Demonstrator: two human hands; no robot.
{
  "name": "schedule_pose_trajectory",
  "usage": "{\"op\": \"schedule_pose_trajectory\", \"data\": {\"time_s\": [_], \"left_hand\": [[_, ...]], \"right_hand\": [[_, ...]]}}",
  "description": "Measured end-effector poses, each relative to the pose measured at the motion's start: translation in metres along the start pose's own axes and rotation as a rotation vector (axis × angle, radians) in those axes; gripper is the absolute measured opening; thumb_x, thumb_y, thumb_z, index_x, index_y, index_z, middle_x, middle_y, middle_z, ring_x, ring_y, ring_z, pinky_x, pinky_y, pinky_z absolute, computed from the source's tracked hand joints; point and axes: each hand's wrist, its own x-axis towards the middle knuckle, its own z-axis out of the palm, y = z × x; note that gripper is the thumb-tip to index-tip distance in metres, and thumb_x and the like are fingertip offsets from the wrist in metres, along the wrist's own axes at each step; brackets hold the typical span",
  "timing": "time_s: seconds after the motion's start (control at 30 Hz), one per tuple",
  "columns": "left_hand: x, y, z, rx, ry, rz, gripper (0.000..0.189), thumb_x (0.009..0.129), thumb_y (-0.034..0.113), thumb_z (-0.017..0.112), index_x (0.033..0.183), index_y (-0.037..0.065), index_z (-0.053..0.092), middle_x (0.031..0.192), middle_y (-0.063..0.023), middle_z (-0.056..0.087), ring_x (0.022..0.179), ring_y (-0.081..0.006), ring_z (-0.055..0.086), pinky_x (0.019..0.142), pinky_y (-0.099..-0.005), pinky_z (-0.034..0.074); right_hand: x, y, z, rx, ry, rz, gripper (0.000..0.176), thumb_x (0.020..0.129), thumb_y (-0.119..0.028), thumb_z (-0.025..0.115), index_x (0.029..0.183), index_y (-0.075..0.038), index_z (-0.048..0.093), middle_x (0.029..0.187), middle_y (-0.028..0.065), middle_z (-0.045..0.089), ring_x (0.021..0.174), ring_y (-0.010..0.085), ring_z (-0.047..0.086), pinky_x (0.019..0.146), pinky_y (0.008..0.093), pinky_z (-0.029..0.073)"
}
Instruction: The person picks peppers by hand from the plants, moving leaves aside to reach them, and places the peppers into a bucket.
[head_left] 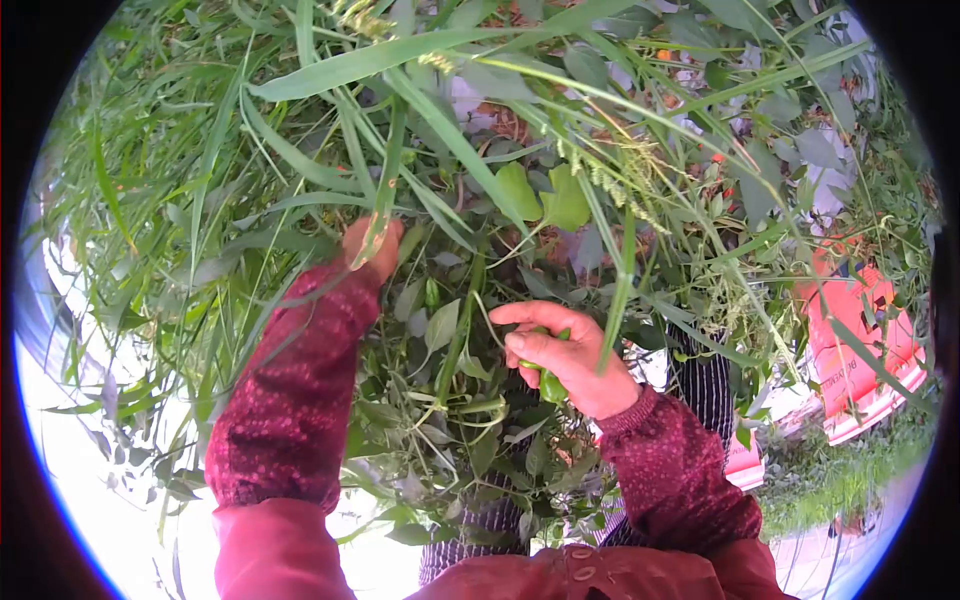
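Observation:
My right hand is closed around some green peppers, which show below the thumb and between the fingers. Its index finger points left toward the plant stems. My left hand reaches up into the foliage on the left; a long grass blade crosses it and leaves hide its fingers. Between the two hands stands a leafy pepper plant with a green stem. A small green pepper hangs on it just right of my left forearm.
Tall grass blades and seed heads hang across the upper view. A red and white bag or box with printed letters lies at the right. Small red fruits dot the plants at upper right. My striped trouser legs show below the foliage.

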Motion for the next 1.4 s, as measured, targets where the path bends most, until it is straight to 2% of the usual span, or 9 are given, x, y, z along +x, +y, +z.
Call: {"op": "schedule_pose_trajectory", "data": {"time_s": [0.2, 0.27, 0.4, 0.53, 0.57, 0.87, 0.9, 1.13, 1.4], "left_hand": [[-0.003, -0.004, -0.014, 0.521, 0.127, 0.522, 0.028, 0.084, 0.018, 0.052, 0.107, 0.003, 0.056, 0.077, -0.0157, 0.061, 0.062, -0.0279, 0.060, 0.056, -0.0351, 0.048], [-0.024, 0.036, -0.046, -0.593, -0.181, 0.021, 0.035, 0.085, 0.023, 0.055, 0.112, 0.000, 0.050, 0.077, -0.0090, 0.060, 0.058, -0.0195, 0.058, 0.052, -0.0292, 0.048], [-0.007, 0.023, -0.050, -0.994, -0.330, -0.194, 0.035, 0.086, 0.022, 0.057, 0.113, 0.001, 0.051, 0.094, -0.0065, 0.062, 0.064, -0.0119, 0.057, 0.051, -0.0226, 0.046], [0.010, 0.048, -0.034, -0.863, -0.227, 0.198, 0.028, 0.089, 0.022, 0.051, 0.109, 0.003, 0.051, 0.099, -0.0062, 0.060, 0.082, -0.0172, 0.058, 0.074, -0.0271, 0.049], [0.064, 0.012, 0.011, -0.687, 0.006, 0.637, 0.021, 0.087, 0.016, 0.052, 0.104, 0.004, 0.055, 0.085, -0.0065, 0.060, 0.068, -0.0134, 0.055, 0.053, -0.0280, 0.046], [0.097, 0.062, 0.027, -0.008, -0.301, 0.025, 0.023, 0.081, 0.019, 0.058, 0.096, 0.003, 0.061, 0.073, -0.0148, 0.061, 0.056, -0.0203, 0.057, 0.044, -0.0370, 0.045], [0.095, 0.031, 0.043, 0.071, -0.067, 0.499, 0.027, 0.077, 0.020, 0.062, 0.096, 0.001, 0.062, 0.068, -0.0150, 0.060, 0.061, -0.0202, 0.059, 0.051, -0.0367, 0.047], [-0.036, 0.083, -0.017, -0.259, 0.083, 0.253, 0.047, 0.076, 0.007, 0.062, 0.117, -0.008, 0.045, 0.099, -0.0163, 0.059, 0.089, -0.0216, 0.056, 0.079, -0.0340, 0.046], [-0.118, 0.084, -0.020, -0.425, -0.032, 0.286, 0.038, 0.069, 0.014, 0.071, 0.099, -0.001, 0.052, 0.081, -0.0137, 0.061, 0.072, -0.0250, 0.062, 0.068, -0.0337, 0.049]], "right_hand": [[-0.001, -0.006, 0.000, -0.027, -0.009, -0.033, 0.031, 0.086, -0.018, 0.058, 0.111, 0.000, 0.054, 0.079, 0.0035, 0.056, 0.065, 0.0079, 0.051, 0.058, 0.0227, 0.043], [-0.001, -0.003, -0.002, -0.017, -0.001, -0.027, 0.031, 0.087, -0.018, 0.057, 0.111, 0.001, 0.053, 0.079, 0.0035, 0.056, 0.065, 0.0082, 0.051, 0.058, 0.0228, 0.043], [0.001, -0.007, -0.001, -0.006, -0.002, -0.050, 0.032, 0.087, -0.019, 0.056, 0.112, 0.000, 0.053, 0.080, 0.0038, 0.056, 0.064, 0.0080, 0.051, 0.058, 0.0228, 0.043], [-0.001, -0.007, -0.001, 0.024, 0.033, -0.025, 0.030, 0.086, -0.018, 0.058, 0.113, -0.006, 0.055, 0.080, 0.0026, 0.056, 0.062, 0.0076, 0.051, 0.056, 0.0208, 0.042], [0.000, -0.002, -0.003, 0.033, 0.014, -0.066, 0.031, 0.086, -0.018, 0.057, 0.114, -0.006, 0.054, 0.081, 0.0021, 0.056, 0.065, 0.0075, 0.051, 0.058, 0.0209, 0.043], [-0.003, -0.007, -0.006, 0.023, 0.007, -0.096, 0.032, 0.087, -0.021, 0.056, 0.114, -0.004, 0.053, 0.080, 0.0015, 0.055, 0.069, 0.0081, 0.050, 0.062, 0.0226, 0.043], [-0.002, -0.005, -0.007, 0.033, 0.023, -0.095, 0.031, 0.087, -0.020, 0.055, 0.114, -0.004, 0.053, 0.080, 0.0013, 0.055, 0.069, 0.0082, 0.050, 0.062, 0.0226, 0.043], [0.008, 0.003, -0.002, 0.044, 0.065, -0.128, 0.029, 0.087, -0.017, 0.055, 0.112, -0.003, 0.053, 0.078, 0.0019, 0.056, 0.067, 0.0081, 0.050, 0.061, 0.0229, 0.043], [0.022, 0.021, -0.002, -0.123, 0.187, -0.173, 0.043, 0.083, -0.010, 0.057, 0.122, 0.001, 0.044, 0.075, 0.0043, 0.056, 0.059, 0.0089, 0.051, 0.054, 0.0241, 0.044]]}}
